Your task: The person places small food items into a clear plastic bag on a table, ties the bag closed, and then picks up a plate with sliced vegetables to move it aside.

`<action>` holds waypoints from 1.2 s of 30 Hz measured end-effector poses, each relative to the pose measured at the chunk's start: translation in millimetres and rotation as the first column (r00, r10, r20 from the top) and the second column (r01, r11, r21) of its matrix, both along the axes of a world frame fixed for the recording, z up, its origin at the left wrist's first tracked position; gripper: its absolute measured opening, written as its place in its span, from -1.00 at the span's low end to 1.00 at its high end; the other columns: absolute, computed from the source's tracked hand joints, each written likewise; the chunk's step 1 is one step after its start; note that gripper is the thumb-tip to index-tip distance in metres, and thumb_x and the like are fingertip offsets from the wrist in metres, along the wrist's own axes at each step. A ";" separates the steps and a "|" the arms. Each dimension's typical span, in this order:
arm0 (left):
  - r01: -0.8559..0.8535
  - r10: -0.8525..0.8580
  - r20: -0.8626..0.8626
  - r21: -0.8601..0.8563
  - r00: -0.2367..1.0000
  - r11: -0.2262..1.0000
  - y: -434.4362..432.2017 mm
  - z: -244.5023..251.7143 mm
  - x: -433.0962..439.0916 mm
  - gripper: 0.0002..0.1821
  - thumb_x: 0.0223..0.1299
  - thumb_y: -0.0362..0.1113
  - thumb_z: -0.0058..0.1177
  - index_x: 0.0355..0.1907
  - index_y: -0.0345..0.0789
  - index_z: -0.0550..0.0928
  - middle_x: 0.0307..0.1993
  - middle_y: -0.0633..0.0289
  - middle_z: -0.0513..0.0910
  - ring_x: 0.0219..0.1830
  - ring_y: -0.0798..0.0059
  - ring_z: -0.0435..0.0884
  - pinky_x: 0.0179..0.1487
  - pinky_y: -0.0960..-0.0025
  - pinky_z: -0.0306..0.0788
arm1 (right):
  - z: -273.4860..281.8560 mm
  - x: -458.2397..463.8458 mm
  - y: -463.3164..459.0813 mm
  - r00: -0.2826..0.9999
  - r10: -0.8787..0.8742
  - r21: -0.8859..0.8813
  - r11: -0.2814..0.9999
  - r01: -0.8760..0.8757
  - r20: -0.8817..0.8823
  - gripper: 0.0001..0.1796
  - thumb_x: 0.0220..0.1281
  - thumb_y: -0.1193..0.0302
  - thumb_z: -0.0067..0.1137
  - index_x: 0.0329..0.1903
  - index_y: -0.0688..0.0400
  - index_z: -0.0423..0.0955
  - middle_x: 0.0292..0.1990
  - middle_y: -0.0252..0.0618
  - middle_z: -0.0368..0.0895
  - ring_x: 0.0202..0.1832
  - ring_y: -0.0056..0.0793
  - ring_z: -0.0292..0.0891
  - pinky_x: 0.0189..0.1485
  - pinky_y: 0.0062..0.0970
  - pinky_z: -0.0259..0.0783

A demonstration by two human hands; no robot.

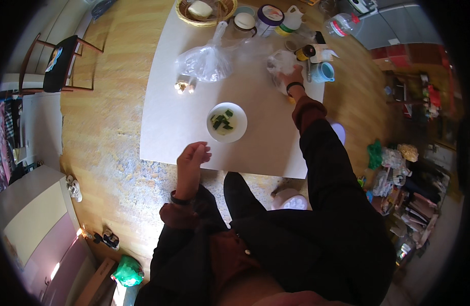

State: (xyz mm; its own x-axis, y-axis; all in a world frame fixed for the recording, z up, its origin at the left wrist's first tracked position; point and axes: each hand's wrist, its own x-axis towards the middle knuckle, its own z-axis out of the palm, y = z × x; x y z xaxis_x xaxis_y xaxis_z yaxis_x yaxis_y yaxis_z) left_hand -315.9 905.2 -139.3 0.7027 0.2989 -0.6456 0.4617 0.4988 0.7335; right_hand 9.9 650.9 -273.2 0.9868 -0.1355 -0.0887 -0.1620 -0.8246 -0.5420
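Note:
A white bowl [240, 128] with cut pieces of a dark-green-skinned vegetable [223, 121] in it stands on the pale table [173, 137]. My left hand [193, 155] hangs at the table's near edge, left of and nearer than the bowl; its fingers are loosely curled, and I cannot tell whether they hold something. My right hand [292, 76] reaches to the table's right side and touches a crumpled clear plastic bag [279, 63]; its grip is partly hidden. A knotted clear plastic bag [206, 63] lies farther back, with small shiny things [183, 87] by its near edge.
Along the back stand a wicker basket [181, 17], a lidded cup [244, 21], a tub with a purple rim [270, 16] and a white jug [294, 18]. A dark jar [305, 52] and a light blue cup [322, 72] are at right. A black-seated chair [59, 72] stands left.

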 end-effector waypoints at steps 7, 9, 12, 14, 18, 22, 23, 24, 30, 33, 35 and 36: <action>0.232 -0.251 0.158 0.130 0.955 0.964 -35.3 -15.1 71.5 -0.73 0.22 -0.23 -0.08 -0.16 -0.39 0.52 -0.35 0.25 0.58 -0.36 0.59 0.54 -0.22 0.55 0.41 | -14.3 -17.2 30.8 0.999 0.033 0.002 0.999 -0.032 -0.018 -0.56 0.10 0.30 -0.04 0.06 0.12 0.22 -0.08 -0.01 0.48 -0.03 -0.02 0.40 0.00 -0.24 0.31; 0.338 -0.371 0.183 0.186 0.911 0.922 -39.6 -27.0 115.0 -0.69 0.22 -0.20 -0.08 -0.14 -0.41 0.51 -0.34 0.26 0.56 -0.33 0.60 0.53 -0.21 0.53 0.41 | -14.8 -27.1 35.0 0.994 0.036 0.028 0.999 -0.039 0.102 -0.67 0.14 0.35 -0.11 -0.04 0.18 0.33 -0.12 0.02 0.49 -0.08 -0.04 0.42 -0.03 -0.25 0.32; 0.299 -0.384 0.263 0.310 0.885 0.903 -55.0 -63.8 179.6 -0.61 0.17 -0.14 -0.03 -0.09 -0.42 0.47 -0.30 0.26 0.53 -0.29 0.61 0.50 -0.23 0.54 0.39 | -35.9 -35.2 32.1 0.926 0.135 0.063 0.984 -0.168 0.353 -0.74 0.13 0.38 -0.11 -0.16 0.22 0.42 -0.19 -0.02 0.49 -0.11 -0.08 0.41 -0.06 -0.26 0.32; 0.293 -0.383 0.199 0.368 0.902 0.882 -66.8 -95.8 221.3 -0.51 0.13 -0.08 0.02 -0.04 -0.45 0.41 -0.28 0.24 0.52 -0.28 0.60 0.49 -0.25 0.54 0.38 | -1.6 -43.9 41.4 0.933 0.316 0.036 0.945 -0.326 0.171 -0.74 0.14 0.38 -0.11 -0.15 0.21 0.42 -0.20 -0.04 0.48 -0.10 -0.08 0.38 -0.05 -0.26 0.31; 0.327 -0.333 0.107 0.070 0.937 0.943 -113.3 -92.8 269.1 -0.37 0.04 -0.07 0.12 0.02 -0.50 0.31 -0.30 0.21 0.51 -0.34 0.57 0.48 -0.35 0.55 0.35 | -36.2 -46.2 6.8 0.875 0.415 0.364 0.798 -0.481 0.248 -0.82 0.07 0.43 -0.06 -0.30 0.18 0.49 -0.21 -0.11 0.48 -0.10 -0.15 0.36 -0.04 -0.30 0.29; 0.165 -0.171 0.164 0.051 0.971 0.985 -128.2 -131.1 279.6 -0.47 -0.02 -0.27 0.17 -0.04 -0.48 0.31 -0.48 0.25 0.46 -0.52 0.60 0.42 -0.52 0.58 0.28 | -4.9 -31.4 -19.7 0.943 0.314 0.452 0.829 -0.330 0.113 -0.79 0.00 0.40 0.00 -0.27 0.14 0.51 -0.15 -0.16 0.49 -0.08 -0.17 0.38 -0.03 -0.34 0.30; 0.147 -0.161 0.166 0.098 0.973 0.984 -127.4 -142.2 280.0 -0.51 -0.03 -0.30 0.16 -0.07 -0.47 0.34 -0.51 0.26 0.46 -0.54 0.61 0.41 -0.54 0.59 0.27 | -10.7 -18.6 -33.9 0.971 0.196 0.400 0.886 -0.234 0.136 -0.71 -0.01 0.34 0.04 -0.18 0.15 0.49 -0.11 -0.15 0.48 -0.07 -0.19 0.39 -0.02 -0.36 0.31; 0.197 -0.220 0.151 0.152 0.964 0.969 -126.9 -147.7 280.3 -0.63 -0.02 -0.38 0.09 -0.11 -0.40 0.41 -0.51 0.29 0.48 -0.52 0.63 0.42 -0.54 0.57 0.27 | -9.7 -7.5 -44.2 0.995 0.097 0.313 0.944 -0.103 0.035 -0.60 -0.02 0.31 0.08 -0.08 0.18 0.43 -0.04 -0.11 0.44 -0.02 -0.18 0.37 0.02 -0.36 0.29; 0.184 -0.241 0.247 0.234 0.938 0.955 -126.8 -146.4 270.0 -0.84 -0.02 -0.45 -0.02 -0.30 -0.33 0.50 -0.49 0.33 0.48 -0.50 0.61 0.43 -0.49 0.52 0.34 | -55.3 54.9 -82.7 0.936 -0.094 0.092 0.987 0.132 -0.339 -0.15 -0.18 0.26 0.21 0.21 0.32 0.09 0.18 0.11 0.18 0.17 -0.13 0.23 0.15 -0.34 0.22; 0.234 -0.267 0.194 0.175 0.944 0.956 -112.7 -143.8 262.8 -0.90 0.00 -0.42 0.01 -0.37 -0.35 0.47 -0.50 0.32 0.47 -0.50 0.59 0.44 -0.47 0.51 0.37 | -53.2 62.8 -58.6 0.903 -0.075 0.124 0.982 0.140 -0.423 -0.21 -0.25 0.30 0.22 0.13 0.36 0.18 0.02 0.10 0.33 0.01 -0.14 0.34 -0.02 -0.36 0.31; 0.251 -0.257 0.195 0.055 0.946 0.966 -116.4 -138.1 263.7 -0.89 0.01 -0.39 0.05 -0.41 -0.35 0.46 -0.52 0.33 0.47 -0.53 0.59 0.43 -0.49 0.53 0.35 | -67.7 78.9 -69.8 0.923 -0.056 0.085 0.992 0.096 -0.382 -0.33 -0.25 0.31 0.22 0.02 0.34 0.33 -0.21 -0.07 0.51 -0.27 -0.25 0.48 -0.30 -0.38 0.41; 0.248 -0.248 0.181 0.022 0.952 0.968 -110.7 -137.9 260.6 -0.87 0.01 -0.37 0.08 -0.44 -0.35 0.46 -0.53 0.33 0.46 -0.54 0.60 0.43 -0.51 0.53 0.33 | -57.5 81.2 -58.3 0.865 0.040 0.255 0.961 0.103 -0.501 -0.60 -0.24 0.29 0.27 -0.29 0.24 0.45 -0.51 -0.30 0.48 -0.54 -0.44 0.39 -0.56 -0.45 0.29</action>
